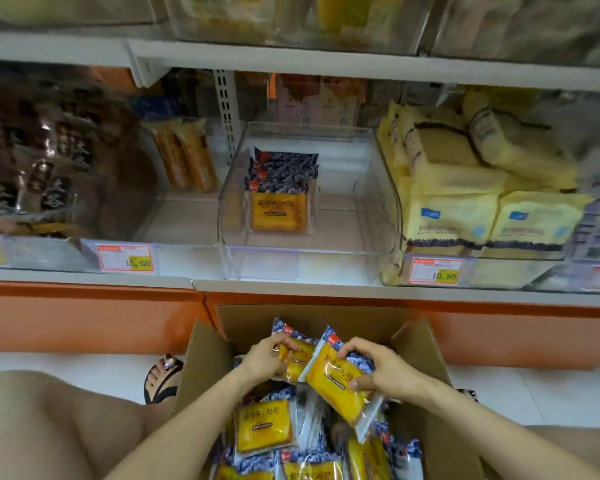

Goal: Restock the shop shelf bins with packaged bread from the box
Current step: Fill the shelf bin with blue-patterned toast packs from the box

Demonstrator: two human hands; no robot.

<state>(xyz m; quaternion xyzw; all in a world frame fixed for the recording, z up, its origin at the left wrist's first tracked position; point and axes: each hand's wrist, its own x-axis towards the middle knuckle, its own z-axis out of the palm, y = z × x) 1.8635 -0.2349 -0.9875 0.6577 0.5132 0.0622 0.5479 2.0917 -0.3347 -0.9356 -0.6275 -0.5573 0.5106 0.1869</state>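
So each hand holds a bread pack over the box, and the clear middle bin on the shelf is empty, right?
Not empty: the head view shows the clear middle bin holding a short row of packs near its left side. The rest stands: over the box, the left hand grips the left pack and the right hand grips the right pack.

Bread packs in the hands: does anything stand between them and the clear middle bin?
Nothing visible does. From the held bread packs the way up to the bin is free; its top is open, and its stack lies left of middle.
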